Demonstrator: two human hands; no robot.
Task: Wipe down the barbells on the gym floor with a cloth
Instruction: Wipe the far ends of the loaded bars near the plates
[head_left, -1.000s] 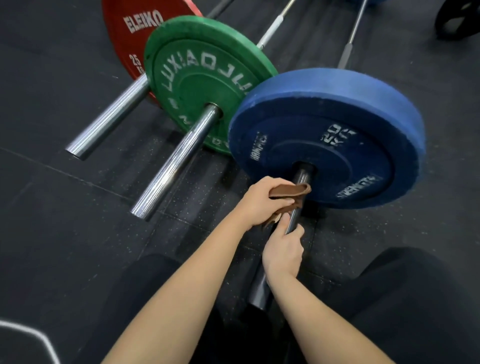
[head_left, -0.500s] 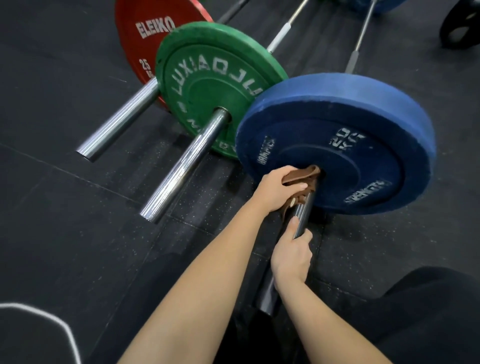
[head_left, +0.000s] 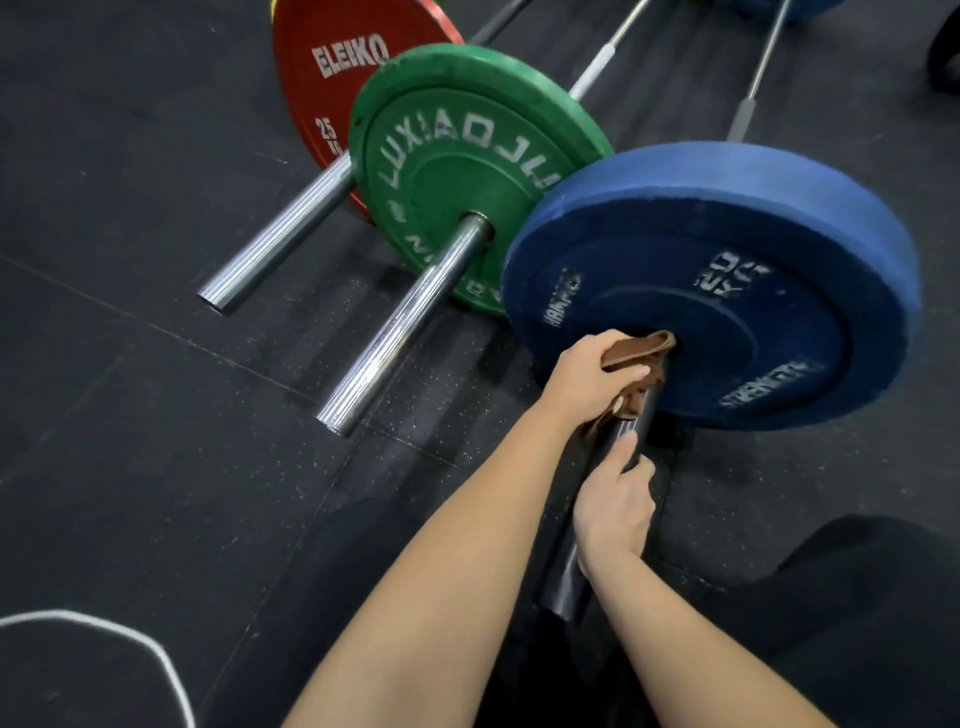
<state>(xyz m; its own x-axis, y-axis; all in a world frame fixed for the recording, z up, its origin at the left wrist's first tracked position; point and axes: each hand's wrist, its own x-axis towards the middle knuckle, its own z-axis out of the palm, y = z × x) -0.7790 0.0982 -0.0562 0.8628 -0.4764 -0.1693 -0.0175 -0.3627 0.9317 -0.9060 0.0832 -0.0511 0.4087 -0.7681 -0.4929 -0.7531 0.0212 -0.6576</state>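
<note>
Both hands (head_left: 592, 376) (head_left: 613, 512) on sleeve (head_left: 566, 577) — cloth (head_left: 639, 349) touching blue plate (head_left: 753, 249).

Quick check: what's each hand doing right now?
Left hand: closed around the brown cloth, on the dark barbell sleeve by the blue plate.
Right hand: closed around that sleeve, nearer its free end.

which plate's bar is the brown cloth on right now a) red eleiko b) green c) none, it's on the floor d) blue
D: the left hand grips the brown cloth around the dark sleeve at the hub of the blue plate.
</note>
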